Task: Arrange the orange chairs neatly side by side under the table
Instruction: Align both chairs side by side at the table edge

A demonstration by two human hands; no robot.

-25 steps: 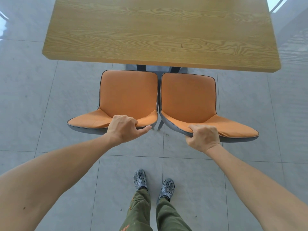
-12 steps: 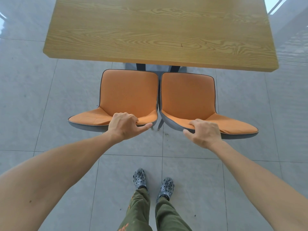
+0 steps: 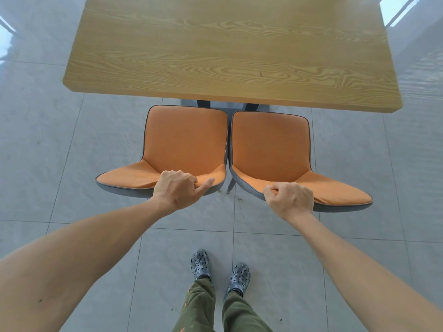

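Two orange chairs with grey shells stand side by side before the wooden table (image 3: 230, 56), their backs toward me. The left chair (image 3: 187, 140) and the right chair (image 3: 271, 144) almost touch along their inner edges. Their front seat edges sit just short of the table's near edge. My left hand (image 3: 178, 188) grips the top of the left chair's back, thumb out to the right. My right hand (image 3: 291, 198) is closed over the top of the right chair's back. The chair legs are mostly hidden.
Dark table legs (image 3: 203, 103) show under the table's near edge behind the chairs. Grey floor tiles (image 3: 72, 152) spread on both sides. My feet in patterned clogs (image 3: 219, 271) stand behind the chairs.
My right hand has shifted its hold on the right chair's back. The table and chairs sit slightly higher in view; both chairs stay side by side.
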